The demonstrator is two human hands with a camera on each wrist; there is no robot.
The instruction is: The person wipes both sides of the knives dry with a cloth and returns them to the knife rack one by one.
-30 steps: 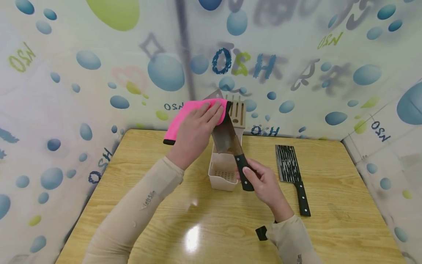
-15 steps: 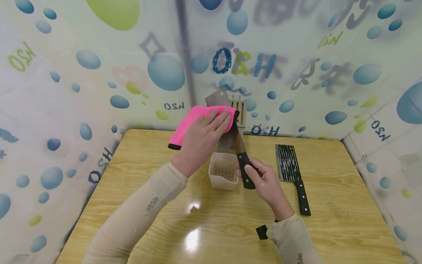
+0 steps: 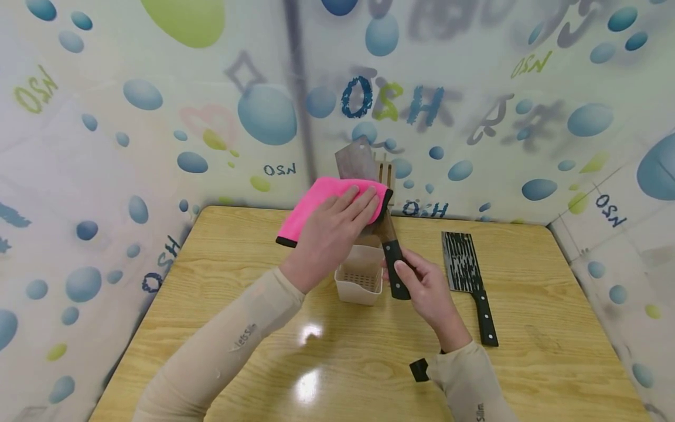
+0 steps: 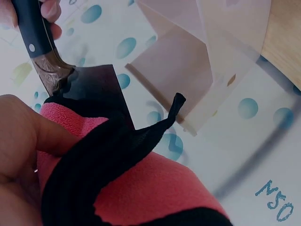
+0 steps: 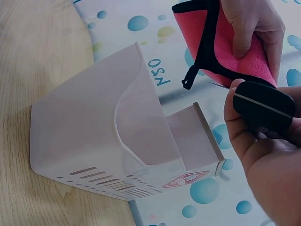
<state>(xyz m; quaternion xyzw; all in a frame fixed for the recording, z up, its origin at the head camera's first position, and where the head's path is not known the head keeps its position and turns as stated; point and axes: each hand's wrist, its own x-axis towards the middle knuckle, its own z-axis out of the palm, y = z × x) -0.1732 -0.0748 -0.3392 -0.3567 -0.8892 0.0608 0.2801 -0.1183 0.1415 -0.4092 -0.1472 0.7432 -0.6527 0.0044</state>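
My right hand (image 3: 429, 293) grips the black riveted handle of a cleaver (image 3: 396, 269), its blade tilted up over the table. A pink cloth with black edging (image 3: 316, 202) lies against the blade, and my left hand (image 3: 332, 234) pinches it there. In the right wrist view, the left thumb presses the near face of the cloth (image 5: 256, 56) while the fingers are on its other side. Bare steel shows beyond the cloth at the blade's far end (image 3: 357, 159). The left wrist view shows another strip of blade (image 4: 101, 87) beside the handle.
A beige slotted knife holder (image 3: 360, 290) stands behind and below the cleaver. To the right, a second cleaver with a black-streaked blade (image 3: 464, 264) lies on the wooden table (image 3: 548, 328). A patterned sheet (image 3: 474, 76) hangs behind the table.
My left hand has slid the cloth rightward and down the blade toward the handle, uncovering more of the far end. The right hand has barely shifted and keeps its grip.
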